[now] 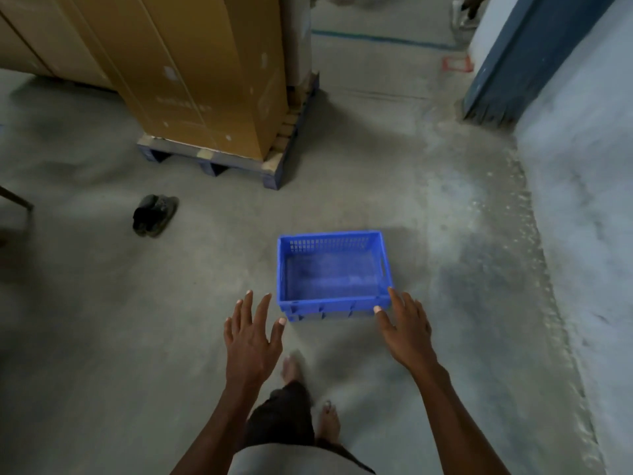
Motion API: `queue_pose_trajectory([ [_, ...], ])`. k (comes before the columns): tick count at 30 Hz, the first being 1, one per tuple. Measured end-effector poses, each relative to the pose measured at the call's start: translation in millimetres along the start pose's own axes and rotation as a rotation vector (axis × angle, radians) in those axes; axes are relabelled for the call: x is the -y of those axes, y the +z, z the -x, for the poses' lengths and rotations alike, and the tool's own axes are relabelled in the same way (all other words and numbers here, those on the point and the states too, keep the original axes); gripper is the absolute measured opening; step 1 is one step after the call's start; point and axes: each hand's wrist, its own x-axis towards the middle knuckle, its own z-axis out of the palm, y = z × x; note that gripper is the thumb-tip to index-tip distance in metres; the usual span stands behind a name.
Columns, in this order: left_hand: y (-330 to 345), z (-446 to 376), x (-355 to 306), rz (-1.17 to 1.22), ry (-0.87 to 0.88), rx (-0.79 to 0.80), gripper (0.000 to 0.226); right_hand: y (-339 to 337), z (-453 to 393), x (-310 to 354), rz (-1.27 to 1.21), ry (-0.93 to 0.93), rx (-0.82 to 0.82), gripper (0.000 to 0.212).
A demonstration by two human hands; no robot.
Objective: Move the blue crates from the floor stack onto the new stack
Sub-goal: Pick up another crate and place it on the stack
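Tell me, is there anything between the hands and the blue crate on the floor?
Nothing visible. The left hand and right hand are open on either side of the blue crate's near wall, with only bare floor between them.

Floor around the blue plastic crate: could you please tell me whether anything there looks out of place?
Yes: a dark, worn shoe lies alone on the grey concrete floor, left of the blue plastic crate and near the wooden pallet. No matching shoe is visible.

The crate [334, 274] is bright blue with a slotted grid wall. Brown cartons [191, 73] sit on a blue-footed pallet [212, 159]. The floor [102, 303] is mottled grey.
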Motion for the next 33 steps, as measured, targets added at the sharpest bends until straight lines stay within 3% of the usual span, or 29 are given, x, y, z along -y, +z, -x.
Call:
queue_pose_trajectory([
  [12,153.7,-253.7,13.1,-0.051,-0.173,0.259,0.057,60.3,-285.4,-56.1,0.109,0.059,0.3,0.061],
  [18,271.8,-351.8,74.3,0.202,-0.418,0.162,0.039,149.7,-410.6,-132.1,0.044,0.198,0.394,0.056],
  [23,359.7,-404.4,137.9,0.07,-0.706,0.13,0.058,221.3,-486.9,-198.9,-0.008,0.293,0.329,0.05],
  [25,380.9,-417.9,153.2,0.059,-0.751,0.035,0.051,246.3,-509.5,-213.9,-0.044,0.313,0.273,0.05],
  [27,393.3,-426.8,168.4,0.209,-0.693,0.055,0.035,266.5,-525.7,-221.1,-0.096,0.33,0.201,0.048],
  [29,403.3,-432.4,185.5,0.476,-0.707,0.082,0.045,281.7,-535.3,-225.2,-0.16,0.382,0.105,0.046],
  [31,416.4,-433.7,198.0,0.493,-0.725,0.105,0.053,289.9,-539.4,-224.6,-0.27,0.459,0.034,0.045],
  [33,422.9,-432.4,199.0,0.575,-0.739,0.109,0.046,294.0,-544.6,-226.2,-0.434,0.51,-0.011,0.044],
])
